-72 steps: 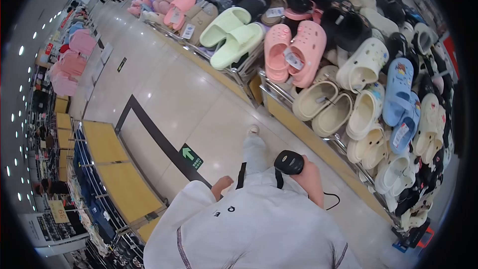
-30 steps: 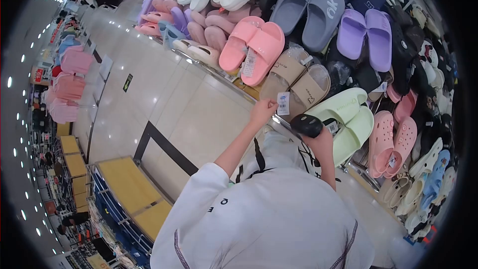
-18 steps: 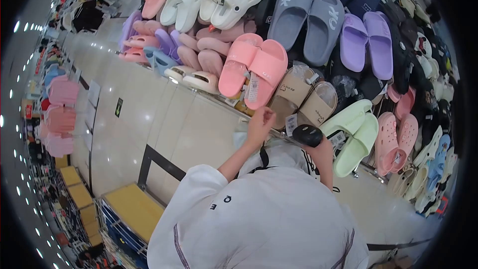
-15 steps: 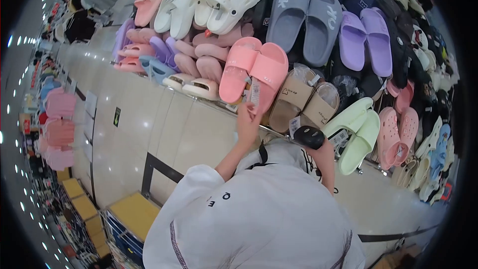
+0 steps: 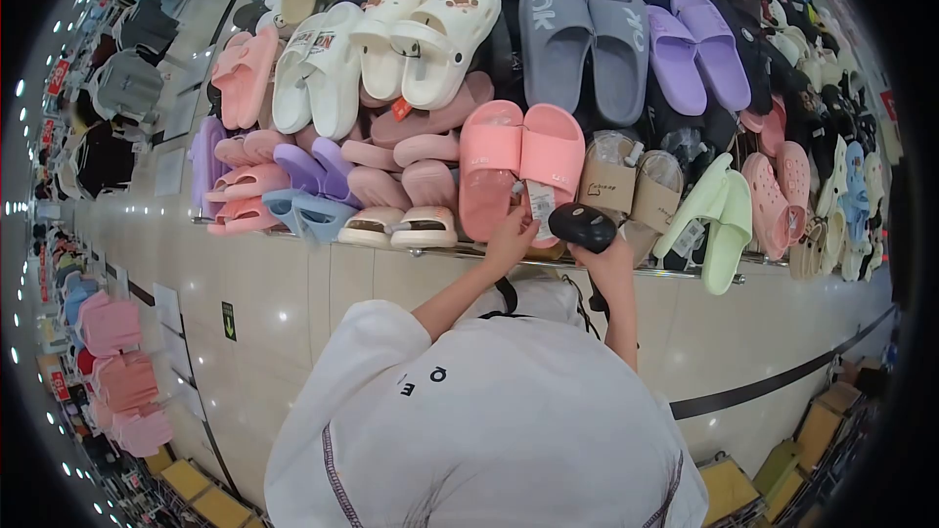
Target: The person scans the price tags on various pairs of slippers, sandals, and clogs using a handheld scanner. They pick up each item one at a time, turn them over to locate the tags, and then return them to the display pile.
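Observation:
My left hand (image 5: 510,242) pinches the lower edge of a white price tag (image 5: 541,205) that hangs from a pair of coral-pink slides (image 5: 554,145). In my right hand (image 5: 608,266) is a black handheld barcode scanner (image 5: 583,226), its rounded head beside the tag and close to it. The slides rest upright against the rack, toes up. To their right stand beige slides (image 5: 608,184) with clear plastic stuffed inside, partly behind the scanner. Pale green slides (image 5: 712,220) lean out farther right.
A metal rack rail (image 5: 450,252) runs along the display's front edge. Behind the coral slides are grey slides (image 5: 558,44), purple slides (image 5: 719,49) and white clogs (image 5: 445,39). Stacked pink slippers (image 5: 430,186) lie to the left. Clothes racks (image 5: 122,367) stand far left across the tiled floor (image 5: 293,372).
The view has turned, so the display sits more level. My right hand has brought the scanner leftward, close to the tag. My left hand still holds the tag.

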### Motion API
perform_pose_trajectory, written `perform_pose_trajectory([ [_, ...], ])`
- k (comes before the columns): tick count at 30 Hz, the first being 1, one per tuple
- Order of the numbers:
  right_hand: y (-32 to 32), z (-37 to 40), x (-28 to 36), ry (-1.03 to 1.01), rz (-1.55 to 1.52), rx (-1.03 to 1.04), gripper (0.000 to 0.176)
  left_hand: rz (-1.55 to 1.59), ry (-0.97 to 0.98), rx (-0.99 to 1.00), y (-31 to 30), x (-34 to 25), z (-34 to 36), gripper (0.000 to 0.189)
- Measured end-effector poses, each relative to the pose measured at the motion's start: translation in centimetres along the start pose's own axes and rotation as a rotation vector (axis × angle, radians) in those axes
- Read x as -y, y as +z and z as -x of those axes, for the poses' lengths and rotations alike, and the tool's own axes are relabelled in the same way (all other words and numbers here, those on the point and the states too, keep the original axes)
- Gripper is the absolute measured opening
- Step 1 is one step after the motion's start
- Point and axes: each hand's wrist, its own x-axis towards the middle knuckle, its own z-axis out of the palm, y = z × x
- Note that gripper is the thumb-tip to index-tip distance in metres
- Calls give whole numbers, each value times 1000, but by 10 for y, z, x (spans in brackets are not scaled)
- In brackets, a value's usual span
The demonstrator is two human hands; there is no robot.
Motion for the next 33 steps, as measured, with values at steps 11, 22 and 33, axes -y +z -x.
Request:
perform_pose_trajectory([
  [11,33,20,-1,87,-3,24,46,92,143,142,-73,-17,28,21],
  [22,42,38,27,129,-69,-56,41,-294,301,86,-96,-32,2,37],
  [33,42,72,-4,252,-27,-201,46,-529,193,22,-61,-21,-34,67],
])
